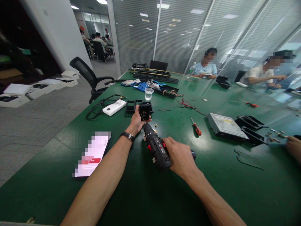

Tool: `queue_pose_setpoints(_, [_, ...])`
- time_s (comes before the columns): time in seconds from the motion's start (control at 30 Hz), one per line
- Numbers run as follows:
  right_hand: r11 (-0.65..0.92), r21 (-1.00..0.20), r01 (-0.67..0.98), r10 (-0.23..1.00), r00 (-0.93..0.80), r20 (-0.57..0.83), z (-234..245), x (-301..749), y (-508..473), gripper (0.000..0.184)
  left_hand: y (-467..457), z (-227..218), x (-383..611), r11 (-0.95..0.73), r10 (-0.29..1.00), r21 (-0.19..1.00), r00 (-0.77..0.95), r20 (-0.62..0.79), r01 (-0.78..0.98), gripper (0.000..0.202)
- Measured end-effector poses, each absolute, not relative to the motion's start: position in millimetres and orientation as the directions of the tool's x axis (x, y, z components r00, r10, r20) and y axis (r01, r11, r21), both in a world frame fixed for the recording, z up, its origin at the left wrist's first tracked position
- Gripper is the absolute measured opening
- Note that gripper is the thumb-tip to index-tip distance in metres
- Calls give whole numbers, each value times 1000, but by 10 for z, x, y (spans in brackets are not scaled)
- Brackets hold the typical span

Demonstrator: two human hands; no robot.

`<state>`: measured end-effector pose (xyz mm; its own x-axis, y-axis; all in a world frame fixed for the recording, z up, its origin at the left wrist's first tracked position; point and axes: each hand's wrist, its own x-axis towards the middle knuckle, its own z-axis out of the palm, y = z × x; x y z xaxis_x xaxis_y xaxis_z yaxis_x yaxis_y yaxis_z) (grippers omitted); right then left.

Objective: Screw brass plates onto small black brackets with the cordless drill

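My right hand is wrapped round the grip of a black cordless drill with red buttons. The drill points away from me, its bit at the near face of a small black plastic box; whether the tip touches is hard to make out. My left hand holds that box up, fingers closed round its lower side, and small brass-coloured parts show inside. Just behind it on the table are more black plastic boxes. Small brass-coloured pieces lie beside the drill's chuck.
On the green table lie a phone, a white power bank, a cup, a screwdriver and a metal drive. At the right edge, another person's hand is near small metal parts. Two people sit across.
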<state>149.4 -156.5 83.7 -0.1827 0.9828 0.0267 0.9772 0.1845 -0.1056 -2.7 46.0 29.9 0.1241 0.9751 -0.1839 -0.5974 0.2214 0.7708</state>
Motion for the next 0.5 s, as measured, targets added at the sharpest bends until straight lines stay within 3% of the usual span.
queue_pose_setpoints(0.27, [188,-123,975,982,-183,46,829,1514,-1563,28,462,293,-27,215,977,771,119,-179,-599,58])
queue_pose_setpoints(0.5, [188,-106,976,982,-185,35,824,1504,-1561,40,473,284,-24,223,975,769,131,-181,-599,59])
